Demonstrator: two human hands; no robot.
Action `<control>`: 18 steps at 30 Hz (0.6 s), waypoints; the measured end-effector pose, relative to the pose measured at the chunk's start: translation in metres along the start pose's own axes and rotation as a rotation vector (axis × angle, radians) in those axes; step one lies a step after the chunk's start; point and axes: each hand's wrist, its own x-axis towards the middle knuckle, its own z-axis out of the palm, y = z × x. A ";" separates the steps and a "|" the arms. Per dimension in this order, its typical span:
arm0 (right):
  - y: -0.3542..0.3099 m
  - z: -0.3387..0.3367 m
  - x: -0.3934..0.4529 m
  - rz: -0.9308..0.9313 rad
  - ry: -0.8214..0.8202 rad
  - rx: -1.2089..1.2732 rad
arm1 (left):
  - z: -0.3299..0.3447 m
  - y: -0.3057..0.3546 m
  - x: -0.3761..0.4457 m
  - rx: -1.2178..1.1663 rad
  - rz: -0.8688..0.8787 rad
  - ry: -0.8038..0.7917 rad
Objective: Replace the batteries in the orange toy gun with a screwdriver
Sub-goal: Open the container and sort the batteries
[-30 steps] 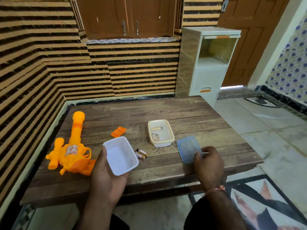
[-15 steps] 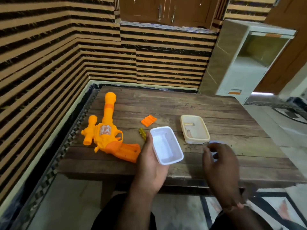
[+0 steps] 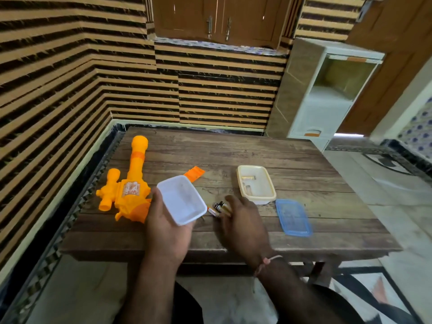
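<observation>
While the left hand (image 3: 167, 226) holds a white plastic tub (image 3: 181, 199) tilted above the near part of the wooden bench (image 3: 304, 157), its thumb along the tub's left rim and its fingers curled under the base, the right hand (image 3: 243, 224) reaches over a small cluster of batteries (image 3: 218, 208) lying loose on the boards. That hand is blurred, its fingers spread and bent down toward the batteries – whether it has closed on any of them I cannot tell.

To the left of the tub lies the orange toy gun (image 3: 127, 183), flat on the bench, its long barrel pointing away toward the striped wall and its grip end partly hidden behind the left hand. A small orange cover piece (image 3: 195, 173) rests on the bench just beyond the tub's far corner.

Right of centre stands a cream tub (image 3: 256, 184) – open, with a few batteries inside it, one lying crosswise near the far end and others near the front. Just beside it, toward the near right, a blue lid (image 3: 293, 217) lies flat on the bench. A thread band circles the right wrist.
</observation>
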 end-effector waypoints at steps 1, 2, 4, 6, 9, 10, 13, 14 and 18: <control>-0.005 0.004 0.002 -0.042 -0.020 -0.054 | -0.001 -0.001 0.000 0.006 0.000 0.000; -0.009 0.009 0.003 -0.080 -0.044 -0.134 | 0.000 -0.002 0.000 0.010 -0.003 0.000; -0.016 0.017 0.005 -0.100 -0.108 -0.297 | -0.002 -0.004 0.002 0.006 -0.010 0.006; -0.016 0.023 0.005 -0.122 -0.108 -0.395 | -0.004 -0.005 0.003 0.000 -0.021 0.006; -0.011 0.025 0.008 -0.183 -0.059 -0.447 | -0.006 -0.005 0.005 0.006 -0.034 0.004; -0.008 0.025 0.010 -0.202 -0.053 -0.445 | -0.005 -0.005 0.004 0.014 -0.039 0.009; -0.006 0.023 0.015 -0.218 -0.095 -0.416 | -0.004 -0.008 0.005 0.036 -0.054 0.027; -0.006 0.023 0.017 -0.205 -0.135 -0.405 | -0.003 -0.009 0.004 0.039 -0.062 0.028; -0.007 0.021 0.021 -0.153 -0.172 -0.373 | -0.003 -0.009 0.004 0.040 -0.078 0.028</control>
